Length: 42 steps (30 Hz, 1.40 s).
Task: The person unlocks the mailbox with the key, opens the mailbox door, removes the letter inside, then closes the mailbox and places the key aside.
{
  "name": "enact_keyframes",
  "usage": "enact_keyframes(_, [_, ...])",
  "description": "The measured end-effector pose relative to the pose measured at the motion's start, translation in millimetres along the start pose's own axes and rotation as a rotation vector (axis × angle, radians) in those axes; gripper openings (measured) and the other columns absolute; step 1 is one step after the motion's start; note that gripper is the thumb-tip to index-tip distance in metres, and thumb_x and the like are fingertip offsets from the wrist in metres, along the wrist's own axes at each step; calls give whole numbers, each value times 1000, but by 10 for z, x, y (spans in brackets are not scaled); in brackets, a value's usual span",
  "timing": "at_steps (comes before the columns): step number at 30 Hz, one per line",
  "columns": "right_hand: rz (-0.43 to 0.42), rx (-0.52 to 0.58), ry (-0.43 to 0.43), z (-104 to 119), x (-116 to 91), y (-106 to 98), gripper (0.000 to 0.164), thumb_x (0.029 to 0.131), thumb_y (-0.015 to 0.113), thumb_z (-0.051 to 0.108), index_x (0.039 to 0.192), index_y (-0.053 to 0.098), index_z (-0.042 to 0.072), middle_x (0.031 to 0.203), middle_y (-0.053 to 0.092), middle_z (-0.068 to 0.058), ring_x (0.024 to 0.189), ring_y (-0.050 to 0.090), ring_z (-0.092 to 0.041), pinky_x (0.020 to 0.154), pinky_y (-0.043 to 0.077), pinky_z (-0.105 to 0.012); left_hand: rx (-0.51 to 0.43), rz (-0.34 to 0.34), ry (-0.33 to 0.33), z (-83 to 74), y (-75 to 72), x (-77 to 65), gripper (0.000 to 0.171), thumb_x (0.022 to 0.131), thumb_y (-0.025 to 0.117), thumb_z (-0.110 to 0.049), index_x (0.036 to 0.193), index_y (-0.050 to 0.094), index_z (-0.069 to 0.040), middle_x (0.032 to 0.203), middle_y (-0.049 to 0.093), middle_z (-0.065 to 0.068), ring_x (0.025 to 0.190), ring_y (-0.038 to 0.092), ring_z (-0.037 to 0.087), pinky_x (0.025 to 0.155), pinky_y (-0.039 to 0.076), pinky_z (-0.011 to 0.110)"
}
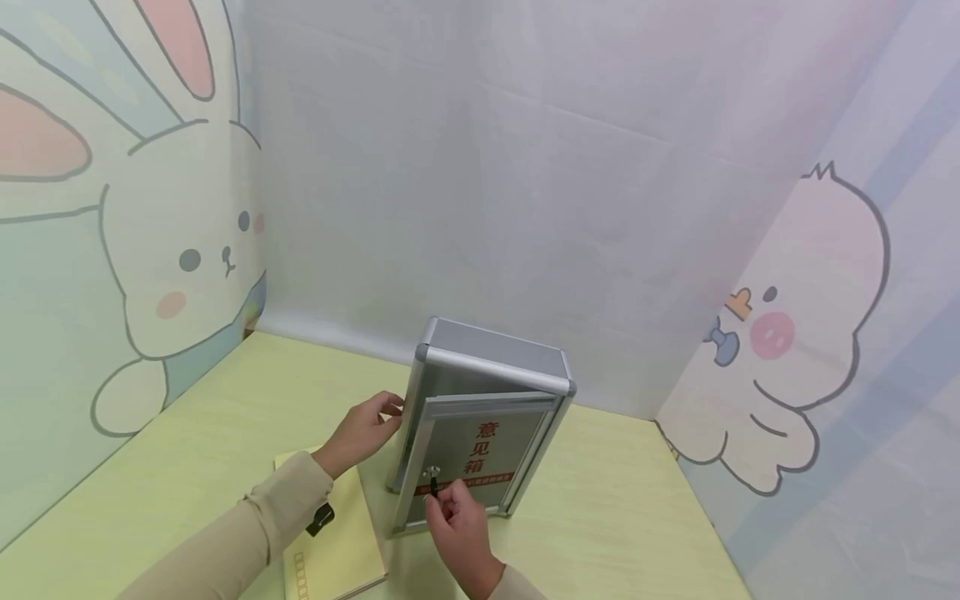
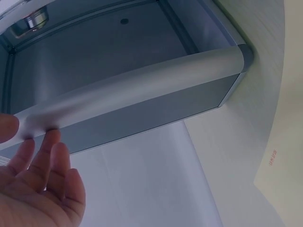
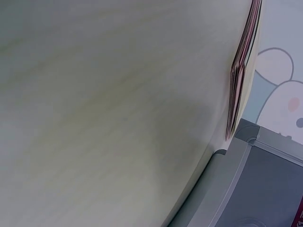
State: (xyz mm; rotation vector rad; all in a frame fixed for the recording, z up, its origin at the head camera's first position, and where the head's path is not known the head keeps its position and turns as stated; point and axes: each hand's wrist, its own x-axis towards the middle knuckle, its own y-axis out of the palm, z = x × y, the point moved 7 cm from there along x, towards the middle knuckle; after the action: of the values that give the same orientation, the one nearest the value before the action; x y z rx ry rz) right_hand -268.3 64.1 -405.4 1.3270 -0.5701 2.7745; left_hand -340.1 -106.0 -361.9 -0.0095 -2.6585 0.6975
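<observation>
The box [image 1: 491, 417] is edged in smooth, softly glossy metal; the table [image 1: 615, 500] is faced with matt wood grain, the envelopes [image 1: 341, 542] made of matt paper.

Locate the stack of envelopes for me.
In the head view, the envelopes lie on the table, lower left of centre, left of the metal box and partly behind the left sleeve.

A cartoon rabbit [image 1: 176, 237] and chick [image 1: 813, 350] flank a pale backdrop [image 1: 487, 183] behind the yellow table [image 1: 615, 500].
</observation>
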Motion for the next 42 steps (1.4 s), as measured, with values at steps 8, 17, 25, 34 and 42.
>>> enact_keyframes(8, [-21,28,-48,330,129,-53,30,70,60,-23,68,42,1,45,37,-7,45,25,7,40,24,-7,9,0,-5,11,0,2,20,91,54,-4,108,60,3,102,66,17,86,61,26,70,48,37])
enact_keyframes(17, [-28,53,-10,311,138,-14,28,72,58,-23,69,42,0,46,35,-8,44,23,5,40,25,-8,4,-9,-15,-17,-12,-10,18,91,55,-3,107,60,3,100,66,16,82,60,24,69,48,37])
enact_keyframes(25, [-13,74,50,202,132,40,27,73,57,-24,70,42,-1,47,36,-10,50,26,10,40,25,-9,8,-6,-21,-6,-2,-26,19,91,56,-4,108,61,2,99,67,14,80,60,21,67,48,37])
enact_keyframes(34, [36,23,175,-97,137,147,23,83,62,-7,73,47,7,52,43,1,49,31,10,41,32,-16,13,-10,-29,9,-4,-30,19,91,55,-4,108,61,2,100,67,16,81,60,23,69,48,38])
enact_keyframes(42, [98,48,348,-207,224,208,18,88,60,0,75,49,6,58,43,9,48,35,3,45,33,-17,-4,-20,-50,28,10,-48,22,90,55,-3,111,60,2,102,66,15,77,57,19,67,47,35])
